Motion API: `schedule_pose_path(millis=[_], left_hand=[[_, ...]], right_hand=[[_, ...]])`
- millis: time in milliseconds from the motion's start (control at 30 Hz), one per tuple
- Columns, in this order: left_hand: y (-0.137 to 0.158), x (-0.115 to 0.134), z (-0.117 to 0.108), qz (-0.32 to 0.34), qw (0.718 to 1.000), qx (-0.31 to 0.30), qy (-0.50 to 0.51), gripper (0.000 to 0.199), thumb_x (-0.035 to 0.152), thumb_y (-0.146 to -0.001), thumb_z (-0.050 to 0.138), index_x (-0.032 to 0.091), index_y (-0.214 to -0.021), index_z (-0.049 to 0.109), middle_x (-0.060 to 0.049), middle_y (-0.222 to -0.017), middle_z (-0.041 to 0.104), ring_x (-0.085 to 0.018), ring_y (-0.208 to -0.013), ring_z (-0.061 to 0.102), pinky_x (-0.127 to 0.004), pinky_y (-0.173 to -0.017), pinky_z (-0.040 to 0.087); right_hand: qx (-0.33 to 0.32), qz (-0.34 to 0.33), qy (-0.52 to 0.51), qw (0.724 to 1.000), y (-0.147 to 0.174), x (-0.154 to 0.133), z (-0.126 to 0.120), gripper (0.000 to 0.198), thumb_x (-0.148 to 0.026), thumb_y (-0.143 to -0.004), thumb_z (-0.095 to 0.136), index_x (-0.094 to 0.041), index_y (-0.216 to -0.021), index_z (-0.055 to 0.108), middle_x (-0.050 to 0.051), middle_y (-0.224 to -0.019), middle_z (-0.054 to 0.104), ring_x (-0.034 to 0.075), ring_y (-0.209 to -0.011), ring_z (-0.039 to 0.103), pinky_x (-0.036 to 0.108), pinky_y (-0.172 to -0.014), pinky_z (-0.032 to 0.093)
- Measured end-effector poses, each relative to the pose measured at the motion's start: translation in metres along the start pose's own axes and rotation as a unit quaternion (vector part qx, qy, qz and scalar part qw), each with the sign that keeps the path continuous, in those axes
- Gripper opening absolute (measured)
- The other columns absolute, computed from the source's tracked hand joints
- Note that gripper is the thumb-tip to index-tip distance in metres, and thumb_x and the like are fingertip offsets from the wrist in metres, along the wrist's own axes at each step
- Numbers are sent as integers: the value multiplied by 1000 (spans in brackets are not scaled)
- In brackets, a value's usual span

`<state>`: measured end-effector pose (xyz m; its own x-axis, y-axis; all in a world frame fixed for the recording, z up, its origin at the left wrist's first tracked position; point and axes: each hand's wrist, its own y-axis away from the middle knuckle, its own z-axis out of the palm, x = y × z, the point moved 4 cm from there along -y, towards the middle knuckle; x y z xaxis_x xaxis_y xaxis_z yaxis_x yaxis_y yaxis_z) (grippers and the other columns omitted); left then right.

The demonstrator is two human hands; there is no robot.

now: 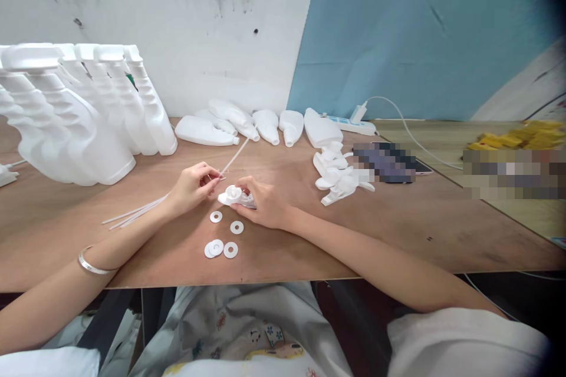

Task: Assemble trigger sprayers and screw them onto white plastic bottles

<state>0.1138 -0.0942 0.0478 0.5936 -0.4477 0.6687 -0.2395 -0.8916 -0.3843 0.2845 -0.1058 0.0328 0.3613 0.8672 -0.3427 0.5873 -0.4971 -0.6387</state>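
Note:
My left hand (197, 184) pinches one end of a thin white tube (234, 157), which slants up and away to the right. Close beside it, my right hand (260, 203) grips a white trigger spray head (232, 194), its round cap side facing up. In front of the hands several flat white ring washers (237, 227) lie on the wooden table (283, 259), two of them overlapping. More white tubes (137, 212) rest under and left of my left forearm. Several loose spray heads (338, 174) are piled to the right of my right hand.
Bottles with spray heads fitted (88, 118) stand at the left. White bottles without heads (266, 126) lie along the wall. A power strip (354, 124) with a plugged-in charger sits behind a blurred phone (389, 164). Yellow items (522, 135) are at the far right.

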Motion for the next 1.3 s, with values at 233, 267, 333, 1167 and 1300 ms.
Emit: schedule_pose_path(millis=[233, 267, 333, 1167, 1300], left_hand=[[3, 15, -4, -13, 976, 78, 205, 18, 31, -73, 63, 16, -76, 54, -2, -71, 59, -13, -60, 60, -27, -59, 52], [4, 17, -4, -14, 969, 90, 228, 17, 30, -73, 64, 16, -75, 54, -2, -70, 60, -13, -59, 61, -28, -59, 53], [6, 21, -4, -15, 961, 112, 252, 16, 29, -72, 65, 16, -73, 54, -2, -69, 62, -13, -58, 61, -28, -59, 53], [12, 24, -2, 39, 978, 137, 150, 15, 28, -72, 65, 17, -72, 55, -1, -75, 62, -12, -66, 58, -23, -57, 44], [12, 25, -2, 43, 982, 128, 134, 16, 30, -73, 64, 17, -72, 55, -1, -75, 61, -11, -64, 56, -23, -56, 44]], right_hand=[[-7, 9, -5, 1000, 0, 0, 0, 30, -29, -77, 58, -20, -101, 42, 3, -88, 61, 15, -75, 61, 25, -64, 44], [-8, 12, -7, 1000, 0, 0, 0, 30, -30, -77, 58, -20, -101, 42, 3, -88, 61, 16, -76, 61, 25, -64, 44], [-8, 16, -8, 1000, 0, 0, -1, 30, -30, -77, 58, -19, -100, 42, 3, -87, 61, 16, -76, 61, 25, -64, 44], [-6, 11, -3, 1000, 0, 0, -1, 31, -29, -76, 59, -19, -100, 42, 3, -84, 61, 14, -68, 59, 24, -59, 42], [-8, 15, -3, 1000, 0, 0, -1, 30, -30, -77, 58, -20, -100, 42, 2, -84, 60, 14, -69, 60, 24, -60, 42]])
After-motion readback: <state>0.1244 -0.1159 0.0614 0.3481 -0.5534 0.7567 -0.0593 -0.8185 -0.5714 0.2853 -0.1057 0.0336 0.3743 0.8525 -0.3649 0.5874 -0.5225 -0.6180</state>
